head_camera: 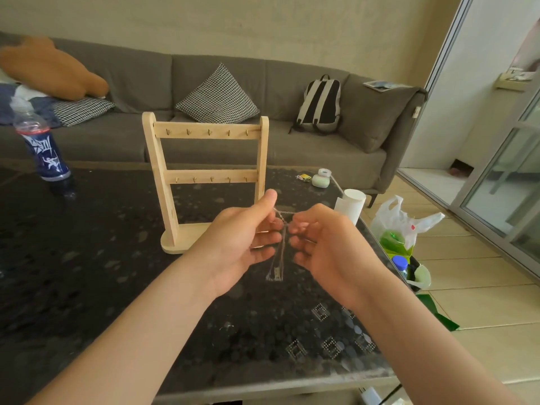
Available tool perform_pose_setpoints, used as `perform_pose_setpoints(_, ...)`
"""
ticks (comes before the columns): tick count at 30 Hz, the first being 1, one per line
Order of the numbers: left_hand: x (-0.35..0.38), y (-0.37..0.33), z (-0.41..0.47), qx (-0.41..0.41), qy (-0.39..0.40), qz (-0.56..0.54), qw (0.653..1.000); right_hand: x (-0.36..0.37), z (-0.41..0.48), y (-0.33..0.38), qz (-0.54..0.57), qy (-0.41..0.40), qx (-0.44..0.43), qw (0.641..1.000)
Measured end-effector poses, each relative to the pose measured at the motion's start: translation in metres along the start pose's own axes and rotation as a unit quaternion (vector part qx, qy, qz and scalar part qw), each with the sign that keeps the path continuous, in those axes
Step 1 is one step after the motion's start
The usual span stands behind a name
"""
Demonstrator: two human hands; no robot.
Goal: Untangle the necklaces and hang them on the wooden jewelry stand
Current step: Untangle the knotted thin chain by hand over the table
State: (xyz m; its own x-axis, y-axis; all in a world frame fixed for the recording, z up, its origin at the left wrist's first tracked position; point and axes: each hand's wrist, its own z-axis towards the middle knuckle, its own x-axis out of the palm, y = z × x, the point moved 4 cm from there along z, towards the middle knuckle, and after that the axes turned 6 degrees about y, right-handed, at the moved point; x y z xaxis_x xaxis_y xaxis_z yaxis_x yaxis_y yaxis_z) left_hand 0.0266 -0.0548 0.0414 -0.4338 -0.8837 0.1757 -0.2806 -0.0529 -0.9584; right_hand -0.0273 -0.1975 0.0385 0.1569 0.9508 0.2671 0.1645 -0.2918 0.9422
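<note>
A wooden jewelry stand (204, 173) with two rows of small hooks stands upright on the dark table (87, 273); no chain hangs on it. In front of it, my left hand (242, 238) and my right hand (324, 241) pinch thin silver necklaces (281, 244) between them. A short stretch of chain runs taut from my left thumb to my right fingers. Twisted strands hang down from there, their ends reaching almost to the table top.
A blue-labelled bottle (43, 147) stands at the table's far left. A white cylinder (350, 204), a small green case (320, 180) and a tape roll sit near the right edge. A plastic bag (403, 220) lies on the floor at right. A grey sofa (292, 147) lies behind.
</note>
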Motion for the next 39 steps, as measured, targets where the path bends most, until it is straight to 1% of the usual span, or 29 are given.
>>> perform_pose_setpoints(2,0.003,0.001,-0.005,-0.039,0.041,-0.053,0.997,0.003,-0.001,0.000,0.079,0.029,-0.009,0.996)
perform_pose_setpoints(3,0.002,0.001,-0.006,-0.048,0.051,-0.063,0.996,0.003,-0.003,0.001,0.118,0.033,-0.016,0.992)
perform_pose_setpoints(6,-0.003,0.002,-0.007,-0.040,0.024,-0.092,0.995,0.005,-0.005,0.007,0.229,0.051,-0.046,0.971)
perform_pose_setpoints(8,-0.008,0.003,-0.005,-0.034,-0.009,-0.113,0.993,0.002,-0.004,0.011,0.269,0.058,-0.070,0.959)
perform_pose_setpoints(10,-0.010,0.002,-0.004,-0.034,-0.023,-0.087,0.995,-0.003,-0.002,0.012,0.232,0.053,-0.085,0.968)
perform_pose_setpoints(13,-0.010,0.000,-0.003,-0.015,-0.024,-0.013,1.000,-0.008,0.002,0.007,0.118,0.029,-0.084,0.989)
perform_pose_setpoints(15,-0.008,-0.003,-0.005,0.007,-0.024,0.038,0.999,-0.008,0.004,0.003,0.071,0.008,-0.084,0.994)
perform_pose_setpoints(17,-0.007,-0.005,-0.006,0.030,-0.028,0.078,0.996,-0.009,0.004,0.001,0.083,-0.009,-0.094,0.992)
perform_pose_setpoints(19,-0.008,-0.006,-0.006,0.041,-0.031,0.097,0.994,-0.009,0.004,0.003,0.086,-0.026,-0.123,0.988)
perform_pose_setpoints(23,-0.010,-0.005,-0.004,0.039,-0.049,0.142,0.988,-0.018,0.001,0.012,0.041,-0.106,-0.213,0.970)
perform_pose_setpoints(26,-0.009,-0.003,-0.004,0.026,-0.036,0.176,0.983,-0.021,-0.003,0.016,-0.003,-0.125,-0.256,0.959)
perform_pose_setpoints(29,-0.006,-0.004,-0.007,0.035,-0.019,0.192,0.981,-0.020,-0.004,0.014,-0.020,-0.120,-0.270,0.955)
perform_pose_setpoints(33,-0.003,-0.006,-0.010,0.060,-0.033,0.207,0.976,-0.020,-0.002,0.011,-0.028,-0.111,-0.261,0.958)
perform_pose_setpoints(36,-0.002,-0.005,-0.009,0.061,-0.014,0.191,0.980,-0.022,0.000,0.011,-0.044,-0.112,-0.252,0.960)
perform_pose_setpoints(39,-0.003,-0.004,-0.010,0.054,0.008,0.212,0.976,-0.023,0.002,0.009,-0.030,-0.112,-0.245,0.963)
